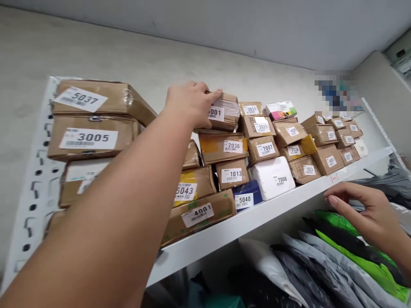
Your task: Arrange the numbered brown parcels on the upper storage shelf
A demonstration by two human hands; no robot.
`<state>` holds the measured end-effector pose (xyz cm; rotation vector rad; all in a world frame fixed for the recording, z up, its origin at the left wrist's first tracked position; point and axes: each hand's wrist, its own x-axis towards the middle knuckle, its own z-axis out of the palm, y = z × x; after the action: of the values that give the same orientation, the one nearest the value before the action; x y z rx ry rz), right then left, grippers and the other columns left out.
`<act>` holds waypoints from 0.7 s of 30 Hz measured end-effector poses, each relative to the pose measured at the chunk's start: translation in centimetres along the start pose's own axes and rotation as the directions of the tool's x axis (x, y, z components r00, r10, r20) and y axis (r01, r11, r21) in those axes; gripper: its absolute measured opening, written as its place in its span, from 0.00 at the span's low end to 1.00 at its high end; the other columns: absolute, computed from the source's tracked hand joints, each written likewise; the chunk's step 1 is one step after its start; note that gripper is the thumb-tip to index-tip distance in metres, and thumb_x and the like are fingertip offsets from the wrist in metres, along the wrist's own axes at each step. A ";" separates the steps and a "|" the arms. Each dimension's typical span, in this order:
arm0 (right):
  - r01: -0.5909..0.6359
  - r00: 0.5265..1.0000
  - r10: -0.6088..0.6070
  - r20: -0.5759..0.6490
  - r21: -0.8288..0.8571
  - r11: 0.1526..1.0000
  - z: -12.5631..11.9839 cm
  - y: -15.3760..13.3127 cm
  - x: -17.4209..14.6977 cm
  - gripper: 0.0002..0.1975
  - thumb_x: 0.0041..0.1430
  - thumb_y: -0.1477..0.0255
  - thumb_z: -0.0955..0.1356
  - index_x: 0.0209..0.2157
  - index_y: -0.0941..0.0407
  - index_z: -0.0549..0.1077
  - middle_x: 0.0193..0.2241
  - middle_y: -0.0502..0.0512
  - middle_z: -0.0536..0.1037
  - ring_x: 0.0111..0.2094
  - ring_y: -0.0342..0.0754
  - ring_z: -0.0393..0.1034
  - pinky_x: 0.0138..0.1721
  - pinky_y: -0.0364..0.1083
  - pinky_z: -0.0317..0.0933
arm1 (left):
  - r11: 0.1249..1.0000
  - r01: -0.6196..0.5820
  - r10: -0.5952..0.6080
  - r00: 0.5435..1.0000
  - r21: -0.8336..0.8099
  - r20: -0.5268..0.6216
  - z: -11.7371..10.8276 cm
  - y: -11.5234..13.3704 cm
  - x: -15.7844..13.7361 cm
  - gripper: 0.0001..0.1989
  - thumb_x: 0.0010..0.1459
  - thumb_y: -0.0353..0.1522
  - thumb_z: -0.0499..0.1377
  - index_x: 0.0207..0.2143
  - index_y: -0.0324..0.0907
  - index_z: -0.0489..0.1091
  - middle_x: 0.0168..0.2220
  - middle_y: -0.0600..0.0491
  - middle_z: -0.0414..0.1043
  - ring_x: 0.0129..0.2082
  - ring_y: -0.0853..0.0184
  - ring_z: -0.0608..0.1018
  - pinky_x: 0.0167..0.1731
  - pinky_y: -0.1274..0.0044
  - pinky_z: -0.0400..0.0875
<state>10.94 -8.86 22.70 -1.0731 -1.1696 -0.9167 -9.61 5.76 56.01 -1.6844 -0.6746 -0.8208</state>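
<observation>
- A white metal shelf (pixel 224 231) against a pale wall is carrying stacked, numbered cardboard parcels.
- The left hand (pixel 189 102) is closing its fingers over the top parcel labelled 001 (pixel 224 113), which is sitting unlifted on parcel 2036 (pixel 223 147).
- The right hand (pixel 369 214) is hovering open and empty beside the green mailer bags (pixel 362 256) below.

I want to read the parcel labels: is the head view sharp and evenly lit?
Head view: even, soft light; labels such as box 3005 read clearly; tape on box 5037 glints; the left hand covers part of its box's number; a pixelated patch hides the far corner.
</observation>
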 end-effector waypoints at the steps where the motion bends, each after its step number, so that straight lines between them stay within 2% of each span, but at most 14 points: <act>1: -0.019 1.000 0.019 0.009 -0.006 1.000 -0.3 0.5 -0.2 0.09 0.66 0.66 0.67 0.32 0.53 0.77 0.26 0.50 0.78 0.26 0.47 0.71 0.26 0.44 0.63 | 1.000 -0.018 0.018 1.000 0.025 0.023 -0.2 0.1 0.2 0.49 0.54 0.36 0.68 0.73 0.44 0.48 0.66 0.36 0.60 0.64 0.42 0.63 0.51 0.49 0.71; 5: -0.067 0.997 0.068 0.026 -0.025 0.997 -0.7 2.1 -0.7 0.11 0.66 0.65 0.68 0.31 0.53 0.76 0.24 0.50 0.76 0.25 0.47 0.69 0.26 0.44 0.63 | 1.000 -0.002 0.001 0.999 0.026 0.044 -0.5 0.6 0.7 0.45 0.58 0.36 0.66 0.72 0.41 0.49 0.65 0.32 0.60 0.65 0.40 0.63 0.53 0.45 0.68; 9: -0.070 0.997 0.072 0.042 -0.040 0.997 -0.8 2.8 -1.0 0.12 0.66 0.65 0.67 0.29 0.54 0.76 0.23 0.49 0.75 0.23 0.45 0.67 0.25 0.43 0.62 | 0.979 0.116 -0.116 0.993 -0.169 0.009 0.3 1.3 1.0 0.42 0.61 0.40 0.62 0.73 0.42 0.49 0.65 0.30 0.56 0.67 0.35 0.57 0.54 0.45 0.67; 11: -0.069 0.996 0.071 0.047 -0.040 0.997 -0.9 3.0 -1.3 0.12 0.66 0.65 0.67 0.29 0.53 0.76 0.23 0.48 0.74 0.23 0.44 0.67 0.25 0.42 0.62 | 0.964 0.133 -0.131 0.991 -0.228 0.026 0.8 1.3 0.9 0.42 0.60 0.40 0.62 0.72 0.43 0.50 0.65 0.30 0.55 0.67 0.34 0.55 0.53 0.48 0.69; 14: -0.070 0.996 0.072 0.060 -0.038 0.997 -1.2 3.1 -1.6 0.12 0.66 0.65 0.67 0.29 0.53 0.76 0.23 0.48 0.74 0.23 0.44 0.67 0.24 0.42 0.61 | 0.980 0.092 -0.080 0.994 -0.176 0.074 1.5 1.1 0.7 0.42 0.58 0.34 0.63 0.72 0.46 0.51 0.64 0.32 0.56 0.67 0.35 0.56 0.54 0.47 0.68; 16: -0.072 0.995 0.074 0.071 -0.033 0.997 -1.4 2.9 -1.8 0.11 0.66 0.65 0.67 0.30 0.53 0.76 0.23 0.47 0.74 0.23 0.43 0.68 0.25 0.42 0.61 | 0.989 0.060 -0.050 0.996 -0.136 0.075 2.0 0.8 0.6 0.42 0.57 0.34 0.63 0.72 0.47 0.51 0.65 0.32 0.55 0.67 0.36 0.56 0.56 0.45 0.65; 19: -0.083 0.993 0.084 0.082 -0.021 0.996 -1.5 2.5 -2.1 0.12 0.66 0.65 0.67 0.29 0.53 0.75 0.23 0.47 0.74 0.23 0.43 0.68 0.25 0.41 0.61 | 0.990 0.038 -0.033 0.999 -0.137 0.036 2.8 0.6 0.5 0.42 0.61 0.45 0.61 0.73 0.45 0.49 0.66 0.31 0.52 0.68 0.35 0.54 0.60 0.40 0.55; 21: -0.094 0.991 0.094 0.094 -0.012 0.996 -1.5 2.4 -2.3 0.12 0.66 0.65 0.67 0.29 0.53 0.75 0.22 0.48 0.74 0.23 0.44 0.68 0.24 0.41 0.61 | 0.987 0.034 -0.033 0.999 -0.159 0.011 3.5 0.7 0.5 0.47 0.60 0.55 0.59 0.73 0.45 0.47 0.67 0.29 0.50 0.69 0.34 0.52 0.61 0.38 0.50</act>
<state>13.17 -9.64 19.98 -1.1786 -1.1839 -0.8044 -8.11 8.95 55.38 -1.8247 -0.6587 -0.9124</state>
